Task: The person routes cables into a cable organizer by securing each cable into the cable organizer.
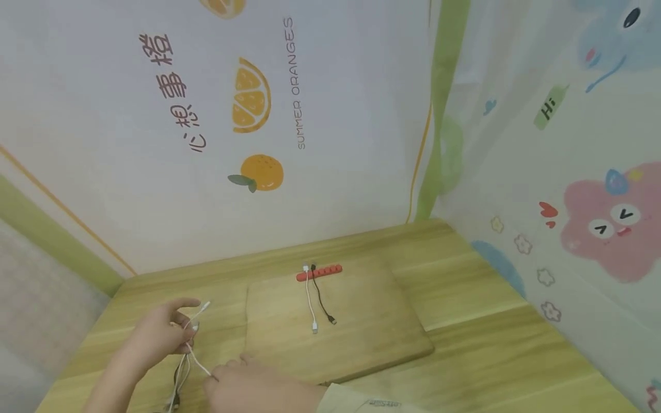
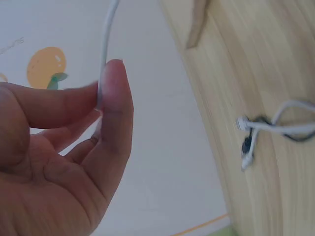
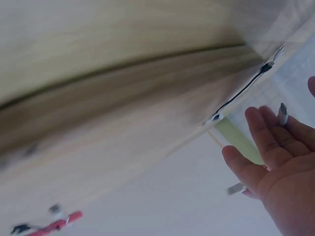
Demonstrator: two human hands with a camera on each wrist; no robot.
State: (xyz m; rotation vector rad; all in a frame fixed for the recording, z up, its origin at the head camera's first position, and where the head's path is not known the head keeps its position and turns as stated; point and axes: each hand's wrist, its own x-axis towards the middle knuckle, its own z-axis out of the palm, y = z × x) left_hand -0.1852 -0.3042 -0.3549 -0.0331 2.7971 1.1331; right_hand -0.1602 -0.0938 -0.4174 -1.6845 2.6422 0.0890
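My left hand (image 1: 162,332) pinches a white charging cable (image 2: 106,44) between thumb and finger. One of its plugs (image 1: 205,306) sticks out beyond those fingers in the head view. From there the cable runs to my right hand (image 1: 253,384), which grips it low in the head view. In the right wrist view a small plug (image 3: 283,115) shows at the right hand's fingers, and another light plug (image 3: 236,189) appears behind them. Several white and black cables (image 2: 275,129) lie on the table below the left hand.
On a wooden board (image 1: 361,327) sits a red cable holder (image 1: 330,271). A white cable (image 1: 311,301) and a black cable (image 1: 322,301) run from it across the board. Printed curtains (image 1: 351,143) hang behind the wooden table (image 1: 490,355).
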